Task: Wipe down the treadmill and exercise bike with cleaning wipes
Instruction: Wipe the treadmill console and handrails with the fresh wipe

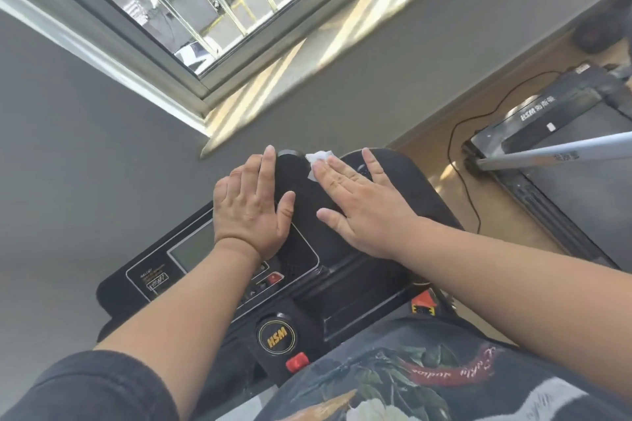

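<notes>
White cleaning wipe [317,162] is pinned flat under the right hand's [362,202] straight fingertips, peeking out past them on top of the black treadmill console [301,249]. Left hand [251,207] lies flat just beside it, fingers relaxed, nothing held.

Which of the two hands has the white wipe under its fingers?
The right hand: the wipe shows beneath its fingertips. The left hand lies flat without one.
</notes>
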